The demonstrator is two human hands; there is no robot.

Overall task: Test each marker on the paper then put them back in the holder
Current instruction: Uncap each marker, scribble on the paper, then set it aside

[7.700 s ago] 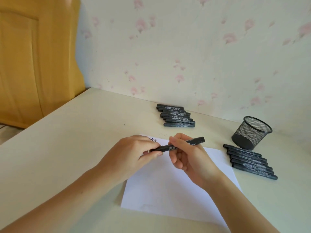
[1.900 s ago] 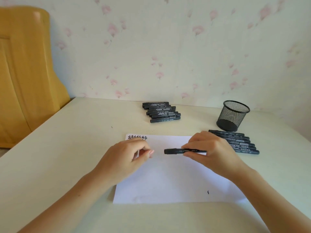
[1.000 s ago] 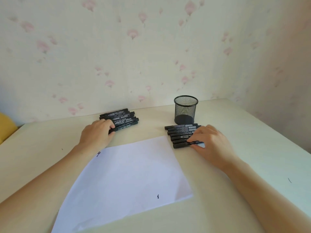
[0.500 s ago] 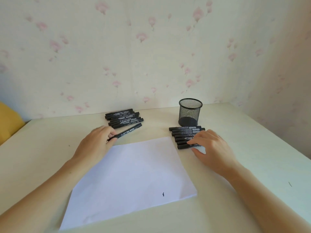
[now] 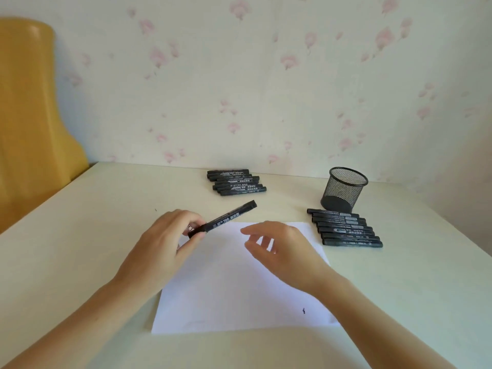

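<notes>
My left hand (image 5: 162,243) grips one end of a black marker (image 5: 226,217), which points up and to the right above the top left corner of the white paper (image 5: 231,286). Over the paper's upper middle hovers my right hand (image 5: 282,249), fingers spread and holding nothing, a short way from the marker. A row of several black markers (image 5: 235,181) lies at the back of the table. Another row of markers (image 5: 346,227) lies right of the paper. The black mesh holder (image 5: 343,189) stands behind that row.
The cream table (image 5: 80,235) meets a floral wallpapered wall at the back. A yellow wooden board (image 5: 29,123) stands at the left. A small ink mark (image 5: 303,311) shows near the paper's lower right.
My left hand has lifted one marker from the back row and brought it over the paper. My right hand has left the right row and moved towards the marker.
</notes>
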